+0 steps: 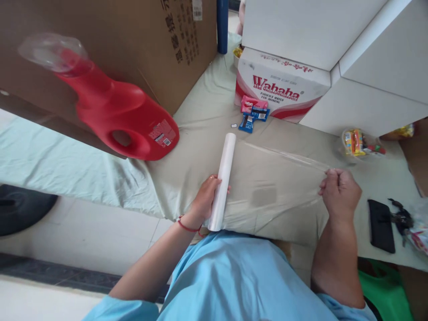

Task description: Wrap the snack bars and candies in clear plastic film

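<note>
My left hand (pixel 206 196) is wrapped round the lower middle of a roll of plastic wrap (pixel 226 167), which lies slanted over the cloth near my body. From the roll a clear sheet of plastic wrap (pixel 277 178) stretches to the right. My right hand (pixel 341 191) is closed in a fist on the sheet's bunched free end. To the left, a large red detergent bottle (pixel 123 111) has clear film over its top. Beyond the roll lie a pink packet (pixel 254 104) and small blue packets (pixel 246 122).
A Wahaba-lettered carton (pixel 277 87) stands at the back beside white cabinets (pixel 310 26). Behind the bottle is a big cardboard box (pixel 133 40). On the right are a clear tub of snacks (pixel 359 143), a black phone (pixel 381 226) and keys (pixel 403 218).
</note>
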{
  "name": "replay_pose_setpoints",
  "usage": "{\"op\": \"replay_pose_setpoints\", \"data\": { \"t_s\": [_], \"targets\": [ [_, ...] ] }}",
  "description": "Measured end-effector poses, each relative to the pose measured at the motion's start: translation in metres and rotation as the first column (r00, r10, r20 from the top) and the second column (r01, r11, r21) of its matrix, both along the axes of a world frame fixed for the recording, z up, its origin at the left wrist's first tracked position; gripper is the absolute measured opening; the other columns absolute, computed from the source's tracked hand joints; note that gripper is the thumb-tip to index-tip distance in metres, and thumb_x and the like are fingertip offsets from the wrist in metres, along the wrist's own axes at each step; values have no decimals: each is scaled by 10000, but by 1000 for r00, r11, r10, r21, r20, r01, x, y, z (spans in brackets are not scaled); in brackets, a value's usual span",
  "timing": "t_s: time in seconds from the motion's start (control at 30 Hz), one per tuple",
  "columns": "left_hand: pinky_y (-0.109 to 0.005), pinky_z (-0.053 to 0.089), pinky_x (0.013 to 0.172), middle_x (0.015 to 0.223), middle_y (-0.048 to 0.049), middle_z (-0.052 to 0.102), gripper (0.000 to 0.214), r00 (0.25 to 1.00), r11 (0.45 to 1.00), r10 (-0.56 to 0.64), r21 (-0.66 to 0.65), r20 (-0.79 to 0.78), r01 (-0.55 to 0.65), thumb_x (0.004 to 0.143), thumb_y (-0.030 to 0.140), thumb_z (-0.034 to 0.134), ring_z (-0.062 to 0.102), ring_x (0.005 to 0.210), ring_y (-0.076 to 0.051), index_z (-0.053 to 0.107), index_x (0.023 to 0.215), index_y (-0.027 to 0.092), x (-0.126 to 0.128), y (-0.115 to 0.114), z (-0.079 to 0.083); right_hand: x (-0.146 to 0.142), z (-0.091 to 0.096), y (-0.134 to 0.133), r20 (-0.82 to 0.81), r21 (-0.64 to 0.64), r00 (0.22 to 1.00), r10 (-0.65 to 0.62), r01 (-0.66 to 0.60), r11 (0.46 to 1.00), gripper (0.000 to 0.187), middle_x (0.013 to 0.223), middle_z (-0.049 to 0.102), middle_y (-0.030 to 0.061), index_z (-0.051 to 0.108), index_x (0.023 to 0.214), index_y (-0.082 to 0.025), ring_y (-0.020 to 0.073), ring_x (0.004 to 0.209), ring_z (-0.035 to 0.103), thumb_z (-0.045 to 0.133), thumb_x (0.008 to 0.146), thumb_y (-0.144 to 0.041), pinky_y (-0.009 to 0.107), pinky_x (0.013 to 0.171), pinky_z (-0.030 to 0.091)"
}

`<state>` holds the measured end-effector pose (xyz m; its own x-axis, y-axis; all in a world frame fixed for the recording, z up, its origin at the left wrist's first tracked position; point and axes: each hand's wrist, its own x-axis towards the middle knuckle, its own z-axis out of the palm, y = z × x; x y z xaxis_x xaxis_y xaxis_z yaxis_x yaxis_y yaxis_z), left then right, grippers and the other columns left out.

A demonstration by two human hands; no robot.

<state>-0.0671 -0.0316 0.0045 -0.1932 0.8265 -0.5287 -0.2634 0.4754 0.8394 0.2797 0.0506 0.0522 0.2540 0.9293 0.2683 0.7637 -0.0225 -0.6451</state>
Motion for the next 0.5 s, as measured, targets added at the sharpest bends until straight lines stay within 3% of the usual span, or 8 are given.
{"op": "replay_pose_setpoints", "data": {
  "t_s": [0.07,0.13,0.2,0.27,0.4,0.5],
  "targets": [
    [-338,512,678,859,-34,694,553,970,999,-46,-12,-237,44,677,641,756,645,761,-224,561,980,221,0,1,-1,-1,-5,2,2,-33,1000,-9,9,999,543,602,614,-20,627,924,-215,163,465,585,468,1003,-728,299,536,448],
    [-345,498,698,866,-31,680,559,869,993,-117,-29,-481,117,630,599,819,631,789,-235,597,964,210,-3,2,-1,0,-9,4,-5,-56,1000,-20,20,998,550,602,620,-11,631,931,-211,170,471,581,472,993,-734,309,545,449],
    [-356,490,729,870,-39,683,484,800,985,-159,-41,-578,165,660,571,795,629,817,-247,633,923,199,-8,5,-1,4,-14,7,-15,-84,1000,-25,24,996,551,607,624,-5,633,937,-210,178,477,581,476,983,-737,317,544,446],
    [-364,498,767,905,-49,702,438,825,985,-149,-10,-545,172,711,548,736,649,857,-256,659,949,188,-15,9,-1,10,-20,10,-14,-106,1000,-27,25,994,534,613,624,-3,636,942,-211,182,485,585,481,982,-721,321,548,443],
    [-373,537,816,953,-57,736,534,940,992,-90,56,-329,114,742,485,652,710,902,-262,626,1174,171,-23,16,-3,21,-36,17,-15,-138,998,-62,59,989,460,599,612,-10,631,934,-214,183,495,580,509,977,-655,327,579,444],
    [-385,542,788,936,-59,722,575,913,992,-111,16,-392,128,775,573,663,714,865,-266,591,1183,174,-24,20,1,24,-48,23,-13,-183,999,-48,45,982,410,577,594,-16,621,894,-220,183,515,571,518,965,-610,331,621,456]
  ]
}}
